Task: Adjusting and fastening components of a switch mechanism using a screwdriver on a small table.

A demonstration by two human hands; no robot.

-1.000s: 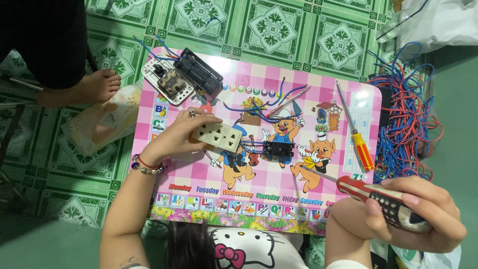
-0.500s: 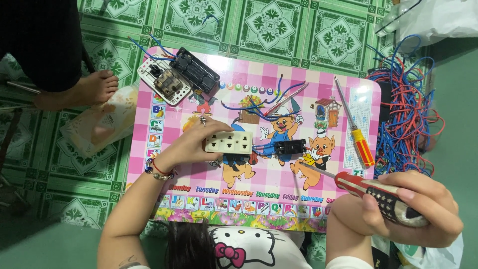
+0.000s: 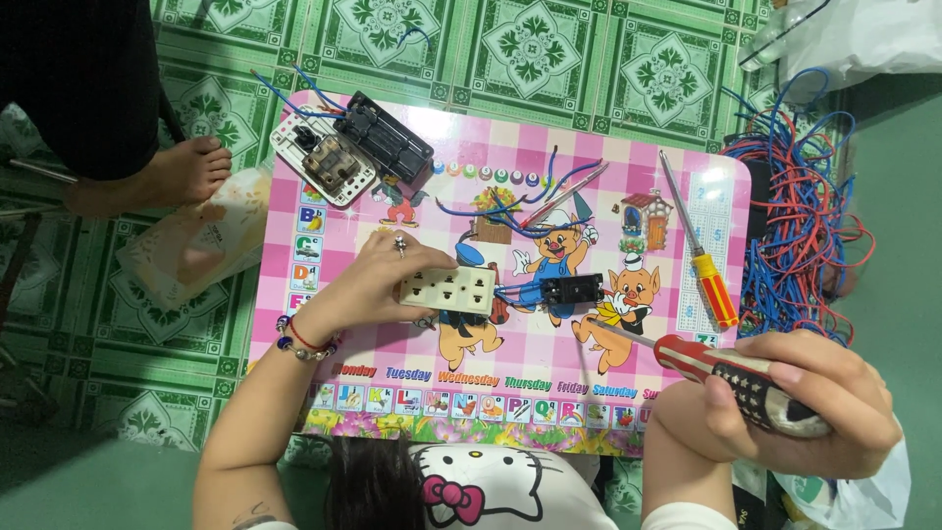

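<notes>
Basically, left hand [image 3: 378, 280] pins the cream socket block [image 3: 447, 291] flat on the pink table [image 3: 510, 147] — fingers curled over its left end, steadying it. Right hand [image 3: 785, 407], below-right of the block, is fisted round the red-handled screwdriver [image 3: 731, 371] — tip aimed toward the black switch module [image 3: 572, 291] just right of the block.

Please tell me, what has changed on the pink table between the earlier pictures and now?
The left hand drew the cream socket block slightly toward the person, keeping its grip. The small black part on the blue wires shifted a little right. The right hand still holds the red-and-black screwdriver, tip toward that part. The yellow screwdriver and the wire pile stayed put.
</notes>
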